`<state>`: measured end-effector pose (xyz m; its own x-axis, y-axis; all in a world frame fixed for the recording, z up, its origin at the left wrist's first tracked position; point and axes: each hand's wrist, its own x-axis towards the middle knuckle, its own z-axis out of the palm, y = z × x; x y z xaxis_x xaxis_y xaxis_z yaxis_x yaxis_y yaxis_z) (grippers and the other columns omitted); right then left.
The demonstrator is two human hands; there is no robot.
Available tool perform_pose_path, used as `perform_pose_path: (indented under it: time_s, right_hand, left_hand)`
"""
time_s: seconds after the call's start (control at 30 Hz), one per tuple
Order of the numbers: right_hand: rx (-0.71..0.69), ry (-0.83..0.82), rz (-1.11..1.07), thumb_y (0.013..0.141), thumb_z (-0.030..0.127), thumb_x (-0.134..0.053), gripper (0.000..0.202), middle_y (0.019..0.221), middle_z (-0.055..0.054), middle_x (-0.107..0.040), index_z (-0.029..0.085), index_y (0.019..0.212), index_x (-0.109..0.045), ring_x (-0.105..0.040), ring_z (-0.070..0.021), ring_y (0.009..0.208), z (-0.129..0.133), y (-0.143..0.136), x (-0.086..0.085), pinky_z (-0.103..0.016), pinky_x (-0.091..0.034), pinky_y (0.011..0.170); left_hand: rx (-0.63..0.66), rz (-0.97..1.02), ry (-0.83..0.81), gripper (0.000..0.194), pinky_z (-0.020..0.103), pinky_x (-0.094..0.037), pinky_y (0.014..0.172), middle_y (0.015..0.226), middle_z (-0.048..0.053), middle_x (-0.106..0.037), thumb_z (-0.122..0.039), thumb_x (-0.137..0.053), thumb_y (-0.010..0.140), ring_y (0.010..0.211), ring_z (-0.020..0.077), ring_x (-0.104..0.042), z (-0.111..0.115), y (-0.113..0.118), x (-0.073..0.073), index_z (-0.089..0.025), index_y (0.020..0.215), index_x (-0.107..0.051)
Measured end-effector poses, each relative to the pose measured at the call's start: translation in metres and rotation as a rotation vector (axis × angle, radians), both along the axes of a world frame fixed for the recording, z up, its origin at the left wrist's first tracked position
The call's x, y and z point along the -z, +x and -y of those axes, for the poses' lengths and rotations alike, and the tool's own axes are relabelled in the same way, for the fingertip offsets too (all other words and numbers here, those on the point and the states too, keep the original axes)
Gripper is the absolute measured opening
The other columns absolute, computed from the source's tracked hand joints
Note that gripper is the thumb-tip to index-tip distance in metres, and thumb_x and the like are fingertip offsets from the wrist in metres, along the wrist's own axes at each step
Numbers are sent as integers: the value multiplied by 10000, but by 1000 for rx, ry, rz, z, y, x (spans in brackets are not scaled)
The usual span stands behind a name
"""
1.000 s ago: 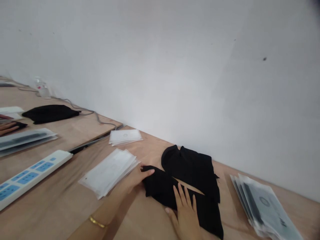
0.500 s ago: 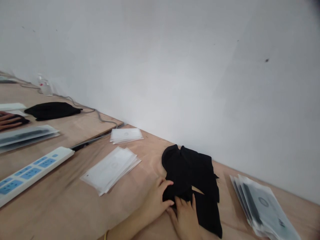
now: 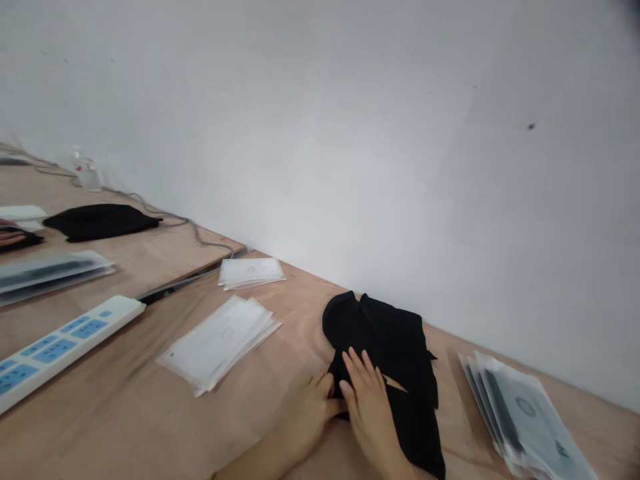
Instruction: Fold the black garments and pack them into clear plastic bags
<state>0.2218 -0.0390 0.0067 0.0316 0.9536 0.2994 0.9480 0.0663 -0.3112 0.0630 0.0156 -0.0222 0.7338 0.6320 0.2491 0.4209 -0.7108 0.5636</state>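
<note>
Black fabric pieces [image 3: 400, 340] lie partly overlapping on the wooden table, close to the wall. My right hand [image 3: 367, 400] rests flat on the near part of the fabric, fingers stretched out and pointing away from me. Beside it, my left hand [image 3: 313, 407] has its fingers bent together at the left edge of the same black fabric, pinching it. The fabric under both hands is partly hidden. To the right of the cloth lies a fanned stack of frosted plastic bags [image 3: 530, 413] with dark contents.
White flat plastic bags [image 3: 220, 340] lie left of my hands, with a smaller stack [image 3: 251, 272] behind. A power strip [image 3: 65, 350] lies at the left. Farther off are a black cloth [image 3: 103, 221], a clear bottle [image 3: 87, 173], a cable [image 3: 195, 230] and another person's hand [image 3: 13, 237].
My right hand has moved forward and now lies flat over the fabric with straighter fingers. My left hand has drawn slightly nearer to me, its fingers more closed.
</note>
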Motion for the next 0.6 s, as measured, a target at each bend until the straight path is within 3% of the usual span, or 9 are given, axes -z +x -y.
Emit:
perform_pose_path:
  time_s: [0.1, 0.23, 0.33, 0.4, 0.5, 0.6]
  right_hand:
    - [114, -148, 103, 920, 513, -296, 610, 1462, -80, -350, 138, 1397, -354, -319, -296, 1350, -11, -5, 25, -512, -326, 1064]
    - [293, -102, 188, 897, 594, -209, 767, 1469, -155, -299, 20, 1394, -315, -297, -335, 1352, -2, 11, 51, -521, -341, 1047]
    - [281, -83, 177, 898, 586, -181, 755, 1463, -143, -308, 33, 1386, -349, -316, -333, 1343, 11, 13, 55, -544, -336, 1047]
    - [242, -119, 148, 890, 575, -251, 724, 1443, -136, -344, 48, 1363, -402, -352, -335, 1324, 17, 8, 55, -561, -337, 1045]
    - [236, -76, 86, 796, 549, -493, 753, 1442, -154, -347, 51, 1356, -418, -348, -356, 1324, 21, -5, 59, -571, -312, 1061]
    - [209, -16, -61, 710, 385, -613, 654, 1380, -148, -473, 126, 1302, -514, -439, -353, 1268, 22, -10, 67, -533, -327, 1064]
  left_hand:
    - [-11, -13, 43, 261, 264, -326, 681, 816, 2, -478, -271, -450, 944, 786, 166, -435, 2, -8, -3, -315, 1003, -701]
    - [-17, 47, -55, 319, 279, -393, 758, 947, 40, -508, -152, -525, 811, 879, 192, -493, 7, -19, -21, -287, 1068, -657]
    - [-128, 78, -155, 577, 331, -393, 893, 1147, 71, -503, -202, -628, 708, 1034, 246, -483, 4, -20, -29, -261, 1264, -490]
    - [-162, 50, -204, 646, 360, -370, 939, 1214, 79, -509, -200, -627, 686, 1093, 271, -470, 1, -17, -27, -243, 1301, -434]
    - [-134, 49, -292, 656, 343, -347, 970, 1243, 62, -535, -69, -535, 637, 1125, 250, -481, 3, -6, -23, -228, 1266, -441]
    - [-95, 150, -451, 593, 284, -427, 861, 1068, 31, -605, -46, -497, 633, 978, 197, -562, 15, 5, -34, -231, 1196, -471]
